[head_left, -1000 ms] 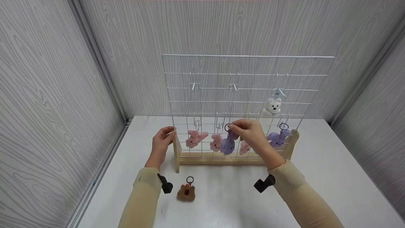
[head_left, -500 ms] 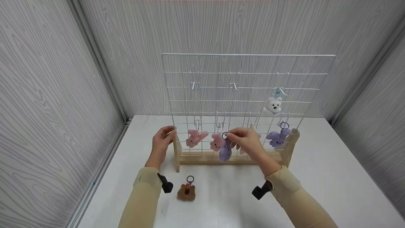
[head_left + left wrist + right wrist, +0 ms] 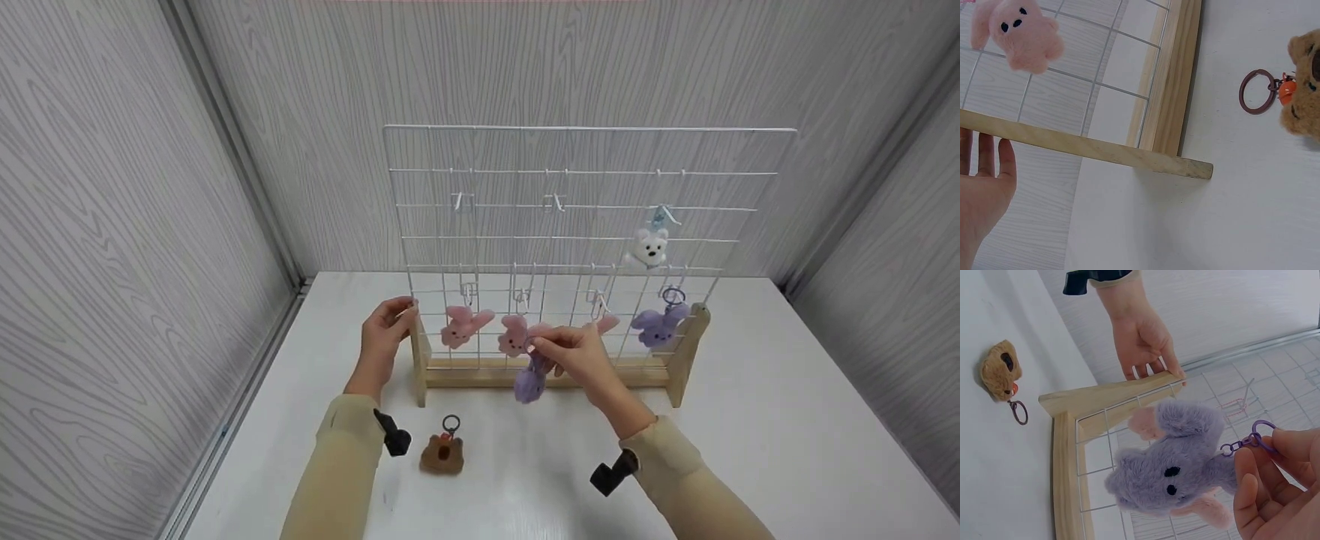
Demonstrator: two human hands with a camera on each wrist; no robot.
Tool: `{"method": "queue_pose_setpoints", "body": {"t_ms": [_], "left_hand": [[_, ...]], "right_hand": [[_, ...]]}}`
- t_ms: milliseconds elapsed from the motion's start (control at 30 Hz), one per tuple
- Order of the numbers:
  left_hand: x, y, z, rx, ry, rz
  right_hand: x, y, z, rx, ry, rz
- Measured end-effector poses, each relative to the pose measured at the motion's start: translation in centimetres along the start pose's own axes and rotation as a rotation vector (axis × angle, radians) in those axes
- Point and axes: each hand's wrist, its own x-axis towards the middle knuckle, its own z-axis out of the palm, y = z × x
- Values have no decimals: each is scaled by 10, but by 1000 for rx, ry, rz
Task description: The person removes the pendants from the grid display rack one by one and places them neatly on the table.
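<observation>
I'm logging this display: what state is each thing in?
Right hand: pinching a ring
Held purple bunny: dangling from that ring
Left hand: holding the wooden end post
Wire rack: standing
Other purple bunny: hanging on rack
Pink bunnies: hanging, rightmost partly hidden
White bear: hanging higher up
Brown bear keychain: lying on table

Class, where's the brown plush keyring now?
Head view: the brown plush keyring lies left of centre on the table, in front of the wooden stand, beside the left sleeve.

The rabbit keychain (image 3: pixel 1151 464) is purple, the bear keychain (image 3: pixel 432 459) brown, the wall (image 3: pixel 525 67) streaked with grey wood grain.
</observation>
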Motion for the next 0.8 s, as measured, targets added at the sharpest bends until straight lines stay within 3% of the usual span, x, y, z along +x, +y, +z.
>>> {"method": "queue_pose_setpoints", "body": {"t_ms": [233, 433, 533, 733, 800], "left_hand": [[5, -16, -3, 12, 34, 4], [7, -19, -1, 16, 51, -6], [8, -17, 0, 5, 51, -12], [-2, 2, 3, -13, 30, -34], [-4, 7, 4, -5, 22, -34]], "right_hand": [[-13, 20, 12, -4, -12, 87], [-20, 34, 18, -17, -38, 86], [-25, 37, 21, -12, -70, 95], [-44, 19, 34, -27, -100, 126], [-47, 23, 39, -20, -107, 132]]}}
